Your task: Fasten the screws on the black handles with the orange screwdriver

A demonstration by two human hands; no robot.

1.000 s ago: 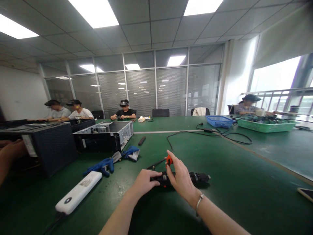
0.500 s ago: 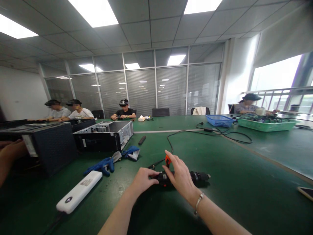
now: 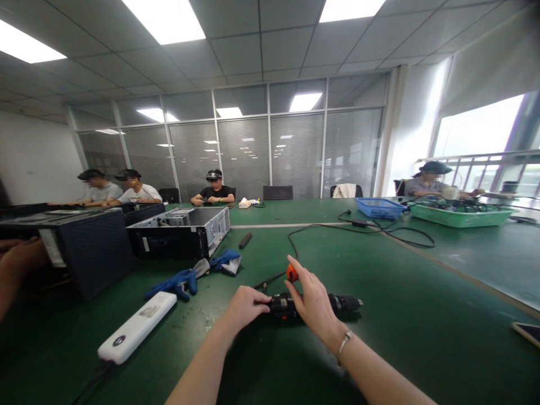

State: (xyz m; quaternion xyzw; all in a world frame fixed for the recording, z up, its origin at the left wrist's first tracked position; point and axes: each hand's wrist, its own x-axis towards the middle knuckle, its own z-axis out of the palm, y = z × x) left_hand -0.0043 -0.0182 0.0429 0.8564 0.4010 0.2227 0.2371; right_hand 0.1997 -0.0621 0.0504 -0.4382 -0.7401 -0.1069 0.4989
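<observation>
A black power tool (image 3: 283,305) with a small red mark lies across the green table in front of me, its metal tip to the right. My left hand (image 3: 243,306) grips its left end between thumb and fingers. Over the tool's middle, my right hand (image 3: 310,292) pinches an orange and black piece (image 3: 292,273) between thumb and fingers. A bracelet (image 3: 344,346) is on my right wrist. A black cable (image 3: 270,280) runs behind the tool.
Blue and grey gloves (image 3: 179,283), a white power strip (image 3: 139,326) and an open computer case (image 3: 177,239) are on the left. Another person's hand (image 3: 21,259) reaches into a dark case (image 3: 95,247). Blue (image 3: 379,209) and green baskets (image 3: 462,216) stand back right; a phone (image 3: 527,333) lies far right.
My right hand has risen slightly with the orange piece, which shows more of its round orange face. My left hand still holds the tool's left end.
</observation>
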